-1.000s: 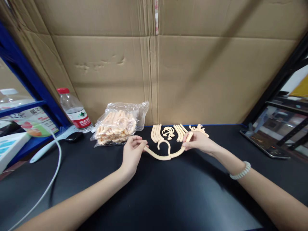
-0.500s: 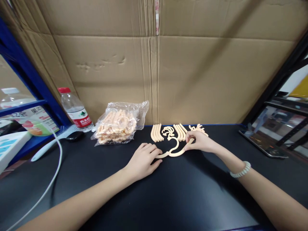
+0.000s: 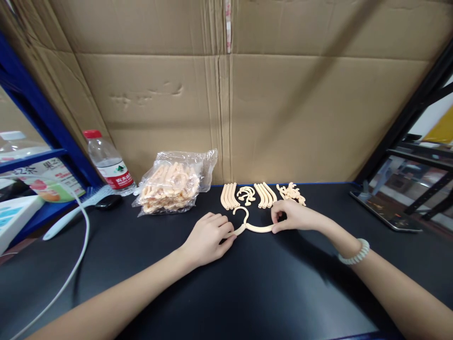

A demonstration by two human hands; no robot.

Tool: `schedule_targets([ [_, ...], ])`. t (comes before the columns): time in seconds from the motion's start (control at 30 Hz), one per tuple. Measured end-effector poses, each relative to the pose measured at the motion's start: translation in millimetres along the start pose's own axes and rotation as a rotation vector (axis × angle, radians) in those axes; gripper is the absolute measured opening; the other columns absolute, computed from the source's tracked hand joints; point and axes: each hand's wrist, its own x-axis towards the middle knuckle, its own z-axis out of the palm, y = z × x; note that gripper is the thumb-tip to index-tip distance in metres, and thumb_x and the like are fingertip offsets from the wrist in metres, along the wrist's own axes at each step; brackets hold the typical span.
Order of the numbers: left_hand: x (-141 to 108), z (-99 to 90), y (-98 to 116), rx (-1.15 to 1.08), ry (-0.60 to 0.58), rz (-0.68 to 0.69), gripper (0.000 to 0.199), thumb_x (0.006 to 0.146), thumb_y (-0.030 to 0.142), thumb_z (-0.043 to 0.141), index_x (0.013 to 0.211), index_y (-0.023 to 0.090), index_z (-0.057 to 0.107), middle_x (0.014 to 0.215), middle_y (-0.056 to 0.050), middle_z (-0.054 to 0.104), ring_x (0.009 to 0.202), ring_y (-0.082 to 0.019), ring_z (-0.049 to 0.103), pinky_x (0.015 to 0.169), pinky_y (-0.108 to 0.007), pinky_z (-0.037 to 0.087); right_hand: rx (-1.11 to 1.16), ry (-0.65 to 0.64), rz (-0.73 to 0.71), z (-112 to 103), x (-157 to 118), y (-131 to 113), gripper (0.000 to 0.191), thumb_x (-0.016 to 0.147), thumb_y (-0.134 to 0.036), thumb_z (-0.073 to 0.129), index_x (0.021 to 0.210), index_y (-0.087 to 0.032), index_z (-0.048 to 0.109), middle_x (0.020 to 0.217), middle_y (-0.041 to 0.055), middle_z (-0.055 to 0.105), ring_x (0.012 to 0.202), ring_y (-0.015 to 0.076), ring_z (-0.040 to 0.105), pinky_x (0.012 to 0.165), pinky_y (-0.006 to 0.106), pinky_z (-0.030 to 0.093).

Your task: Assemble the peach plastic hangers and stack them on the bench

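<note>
Between my two hands, low over the black tabletop, is a cream plastic clothes hanger [image 3: 260,229] with a curved hook standing up at its middle. My left hand [image 3: 210,237] is closed on its left arm, fingers on top and thumb in front. My right hand [image 3: 292,216] pinches the tip of the right arm between thumb and fingers. Just behind lie loose hanger parts: a row of arm pieces [image 3: 230,196] at left, several hooks [image 3: 247,193], a second row of arm pieces [image 3: 265,195], and a heap of small pieces [image 3: 291,192] beyond my right hand.
A clear plastic bag [image 3: 173,184] of cream parts sits at the back left, near a red-capped water bottle [image 3: 115,170]. A white cable [image 3: 79,269] loops across the left. A phone [image 3: 385,212] lies at the right. Cardboard [image 3: 300,118] walls the back.
The hanger's right arm has swung down to lie flatter, and its hook has tipped left. My right hand has lowered slightly with the arm; my left hand stays nearly in place.
</note>
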Motion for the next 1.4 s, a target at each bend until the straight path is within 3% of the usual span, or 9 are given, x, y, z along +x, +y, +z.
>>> schedule_targets([
  [0.33, 0, 3.4, -5, 0.001, 0.027, -0.075, 0.014, 0.089, 0.024, 0.050, 0.083, 0.018, 0.061, 0.080, -0.003, 0.060, 0.073, -0.017, 0.054, 0.066, -0.029, 0.039, -0.020, 0.030, 0.150, 0, -2, -1, 0.019, 0.067, -0.029, 0.076, 0.063, -0.018, 0.062, 0.062, -0.0004, 0.061, 0.059, 0.0146, 0.055, 0.051, 0.024, 0.036],
  [0.7, 0, 3.3, -4, -0.082, 0.066, -0.089, 0.010, 0.085, 0.021, 0.050, 0.084, 0.019, 0.060, 0.083, -0.004, 0.062, 0.076, -0.017, 0.055, 0.066, -0.028, 0.044, 0.011, 0.013, 0.143, 0, -2, 2, 0.020, 0.068, -0.034, 0.074, 0.066, -0.018, 0.061, 0.063, 0.0004, 0.062, 0.060, 0.0153, 0.057, 0.051, 0.025, 0.039],
  [0.8, 0, 2.8, -4, -0.089, 0.069, -0.092, 0.010, 0.085, 0.021, 0.051, 0.084, 0.019, 0.060, 0.083, -0.004, 0.062, 0.076, -0.018, 0.055, 0.067, -0.029, 0.044, 0.024, 0.022, 0.106, 0, -1, 4, 0.013, 0.074, -0.029, 0.065, 0.068, -0.017, 0.062, 0.063, 0.0007, 0.061, 0.060, 0.0156, 0.057, 0.054, 0.026, 0.041],
  [0.87, 0, 2.5, -4, -0.090, 0.068, -0.091, 0.010, 0.085, 0.021, 0.050, 0.084, 0.019, 0.060, 0.083, -0.004, 0.062, 0.075, -0.018, 0.055, 0.067, -0.029, 0.044, 0.024, 0.062, 0.083, 1, 1, 6, 0.013, 0.077, -0.016, 0.052, 0.071, -0.017, 0.063, 0.066, 0.0017, 0.062, 0.063, 0.0156, 0.058, 0.058, 0.026, 0.043],
  [0.97, 0, 2.4, -4, -0.087, 0.058, -0.093, 0.011, 0.085, 0.020, 0.050, 0.084, 0.018, 0.060, 0.083, -0.004, 0.061, 0.076, -0.018, 0.055, 0.067, -0.029, 0.044, 0.003, 0.156, 0.070, 2, 4, 7, 0.031, 0.069, 0.000, 0.038, 0.076, -0.016, 0.063, 0.076, 0.0040, 0.066, 0.072, 0.0156, 0.061, 0.067, 0.026, 0.046],
  [1.2, 0, 3.0, -4, -0.084, 0.057, -0.092, 0.010, 0.085, 0.019, 0.051, 0.085, 0.019, 0.060, 0.084, -0.004, 0.061, 0.077, -0.018, 0.055, 0.067, -0.028, 0.044, -0.347, 0.323, 0.060, -1, 1, -1, 0.021, 0.074, -0.005, 0.047, 0.078, -0.018, 0.063, 0.085, 0.0051, 0.066, 0.083, 0.0207, 0.060, 0.072, 0.030, 0.045],
  [1.4, 0, 4.0, -5, -0.093, 0.062, -0.104, 0.010, 0.085, 0.021, 0.050, 0.085, 0.018, 0.060, 0.084, -0.004, 0.061, 0.077, -0.018, 0.055, 0.068, -0.029, 0.044, -0.289, 0.391, 0.072, -1, 4, 9, 0.024, 0.074, -0.002, 0.047, 0.079, -0.020, 0.063, 0.084, 0.0030, 0.067, 0.082, 0.0194, 0.060, 0.071, 0.028, 0.045],
])
